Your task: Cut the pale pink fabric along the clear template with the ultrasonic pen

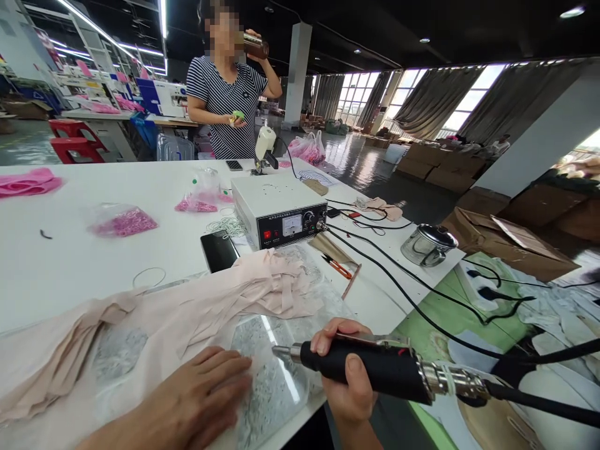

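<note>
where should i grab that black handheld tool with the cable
Grip the black handheld tool at its thick black barrel, coming from the near side, as the right hand does: it lies level, metal tip pointing left, cable leaving right.

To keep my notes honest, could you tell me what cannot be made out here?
Head view: the right hand wraps the black tool, hiding part of its grip.
Head view: the control box lettering is too small to read.
Head view: the tool's cable is cut off by the right edge.
Head view: the left hand covers what lies beneath its palm.
</note>
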A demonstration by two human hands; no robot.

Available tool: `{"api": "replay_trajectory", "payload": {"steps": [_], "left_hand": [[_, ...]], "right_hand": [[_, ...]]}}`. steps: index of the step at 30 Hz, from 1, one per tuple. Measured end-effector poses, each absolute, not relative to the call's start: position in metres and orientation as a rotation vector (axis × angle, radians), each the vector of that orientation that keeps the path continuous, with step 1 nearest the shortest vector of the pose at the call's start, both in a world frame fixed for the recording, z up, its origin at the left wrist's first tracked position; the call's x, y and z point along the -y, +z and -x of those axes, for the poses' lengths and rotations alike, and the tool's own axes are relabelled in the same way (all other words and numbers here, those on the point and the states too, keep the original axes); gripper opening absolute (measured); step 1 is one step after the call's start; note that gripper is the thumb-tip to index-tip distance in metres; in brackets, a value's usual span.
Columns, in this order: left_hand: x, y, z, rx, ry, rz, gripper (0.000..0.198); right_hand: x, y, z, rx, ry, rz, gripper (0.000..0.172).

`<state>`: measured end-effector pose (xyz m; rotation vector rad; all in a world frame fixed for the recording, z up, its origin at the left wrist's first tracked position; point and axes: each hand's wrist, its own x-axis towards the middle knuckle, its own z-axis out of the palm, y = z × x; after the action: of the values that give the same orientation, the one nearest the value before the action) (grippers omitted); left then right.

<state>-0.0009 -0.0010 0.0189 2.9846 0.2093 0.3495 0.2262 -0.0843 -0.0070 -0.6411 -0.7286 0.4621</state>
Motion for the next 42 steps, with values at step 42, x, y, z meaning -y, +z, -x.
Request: {"api": "replay_trajectory", "payload": {"steps": [42], "left_hand": [[-0.023,-0.007,-0.012,0.009,0.250,-3.035,0.052]], "right_hand": [[0.097,0.002,-0.235,0.643,0.443,0.691,0.023]]}}
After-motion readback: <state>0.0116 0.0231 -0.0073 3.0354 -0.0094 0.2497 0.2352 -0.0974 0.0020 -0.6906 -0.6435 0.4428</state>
